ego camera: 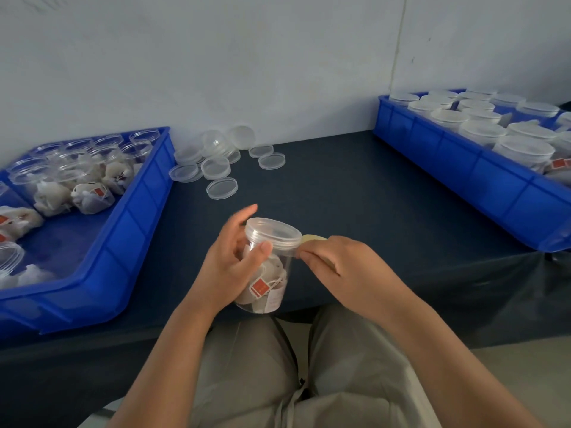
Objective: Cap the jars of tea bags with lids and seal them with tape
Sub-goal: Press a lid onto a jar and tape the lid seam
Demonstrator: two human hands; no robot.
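Over the dark surface's [355, 196] near edge, the left hand [228, 267] grips the near-upright clear plastic tea-bag jar [268, 285], lid [273, 231] on; the right hand [346, 270] pinches yellowish tape [310, 238] at the lid's right rim.

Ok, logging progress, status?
Left hand grips capped jar. Right hand pinches tape at lid. Nothing in the way.

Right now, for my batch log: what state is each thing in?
held jar, lid on, tilted, gripped by left hand.
tape, pinched by right hand at the lid's rim.
left bin jars, uncapped.
right bin jars, capped.
loose lids, lying on the table.
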